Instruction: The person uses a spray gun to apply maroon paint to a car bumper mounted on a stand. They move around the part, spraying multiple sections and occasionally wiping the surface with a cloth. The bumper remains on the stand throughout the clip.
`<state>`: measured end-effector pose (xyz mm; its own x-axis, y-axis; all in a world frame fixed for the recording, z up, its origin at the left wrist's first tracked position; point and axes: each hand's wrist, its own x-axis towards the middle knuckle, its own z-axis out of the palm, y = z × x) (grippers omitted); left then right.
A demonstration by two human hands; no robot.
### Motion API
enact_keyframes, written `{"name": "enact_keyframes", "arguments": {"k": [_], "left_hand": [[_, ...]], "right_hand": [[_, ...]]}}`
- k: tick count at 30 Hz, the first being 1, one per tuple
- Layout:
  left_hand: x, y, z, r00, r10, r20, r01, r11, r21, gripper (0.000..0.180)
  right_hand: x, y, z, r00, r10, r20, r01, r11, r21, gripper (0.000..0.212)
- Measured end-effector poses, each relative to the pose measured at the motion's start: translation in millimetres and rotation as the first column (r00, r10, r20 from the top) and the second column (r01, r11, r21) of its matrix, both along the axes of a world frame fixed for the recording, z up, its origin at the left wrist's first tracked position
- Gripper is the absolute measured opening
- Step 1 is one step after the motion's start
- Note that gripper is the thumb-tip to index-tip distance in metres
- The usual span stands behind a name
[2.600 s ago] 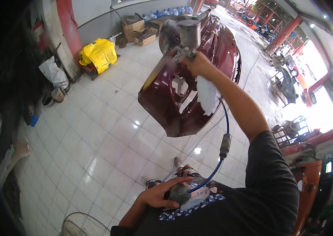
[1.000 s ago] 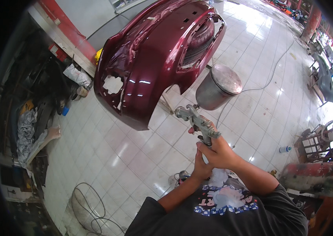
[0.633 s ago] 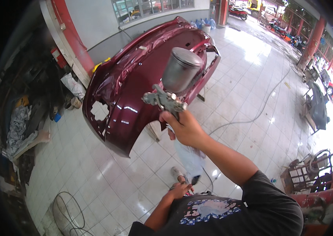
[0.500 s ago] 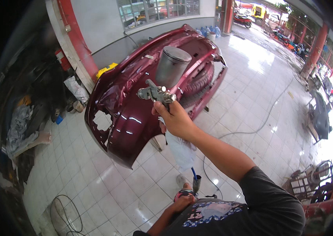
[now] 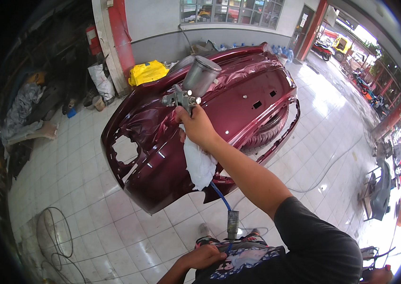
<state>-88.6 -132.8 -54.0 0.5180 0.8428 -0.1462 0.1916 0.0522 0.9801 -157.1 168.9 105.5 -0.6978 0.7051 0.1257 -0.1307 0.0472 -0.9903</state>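
My right hand (image 5: 195,124) is closed round the handle of a metal spray gun (image 5: 180,98), raised over a glossy maroon car bumper (image 5: 172,175). A grey cup (image 5: 202,75) sits on top of the gun. White cloth (image 5: 199,163) hangs below my grip, and a blue air hose (image 5: 220,195) runs out of it to a dark cylindrical fitting (image 5: 232,224). Low by my waist, my left hand (image 5: 202,257) is closed where the hose passes; its fingers are partly hidden. The gun overlaps the bumper in view; any gap between them is hard to judge.
A tyre (image 5: 269,130) shows behind the bumper's lower right edge. A yellow bag (image 5: 148,72) lies by the red and white post (image 5: 121,42). Hose loops (image 5: 53,236) lie on the tiled floor at left, and another hose (image 5: 326,175) trails at right.
The view has shifted, so the bumper shows wider and the yellow bag more fully. My right hand with the spray gun sits farther left and higher in view; my left hand is lower and farther left.
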Motion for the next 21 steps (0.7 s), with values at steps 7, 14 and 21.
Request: {"name": "enact_keyframes", "arguments": {"k": [7, 14, 21], "left_hand": [[3.2, 50.5, 26.6, 0.996, -0.036, 0.083, 0.023, 0.988, 0.153, 0.037], [52.8, 130.8, 95.9, 0.961, 0.100, 0.257, -0.170, 0.948, 0.269, 0.030], [113.0, 232.6, 123.5, 0.921, 0.230, 0.314, -0.229, 0.973, -0.041, 0.074]], "right_hand": [[22.1, 109.0, 2.6, 0.986, -0.157, -0.055, 0.145, 0.972, -0.185, 0.022], [85.6, 243.6, 27.8, 0.965, -0.252, -0.071, 0.228, 0.942, -0.245, 0.023], [151.5, 391.7, 40.7, 0.958, -0.272, -0.086, 0.235, 0.923, -0.304, 0.024]]}}
